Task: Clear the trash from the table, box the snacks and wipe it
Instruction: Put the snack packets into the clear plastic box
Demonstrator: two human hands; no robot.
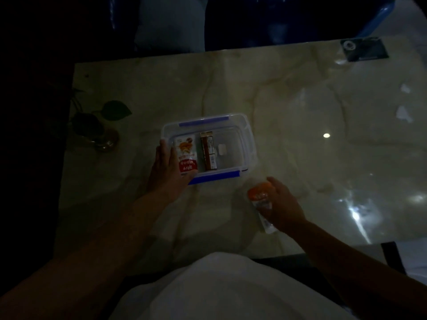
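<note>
Dim scene. A clear plastic storage box with blue clips (248,137) sat mid-table on the glossy marbled table (300,100). Inside, at its left end, lay a red-and-white snack packet (186,155), with a brown wrapped snack bar (208,150) beside it. The left hand (167,167) rested on the box's left rim, fingers together. The right hand (280,200), just right of the box, had fingers curled around an orange-and-white snack packet (260,199). A small potted plant (101,125) stood at the table's left edge.

Marble table (300,100) — box (248,135), plant vase (106,142)
</note>
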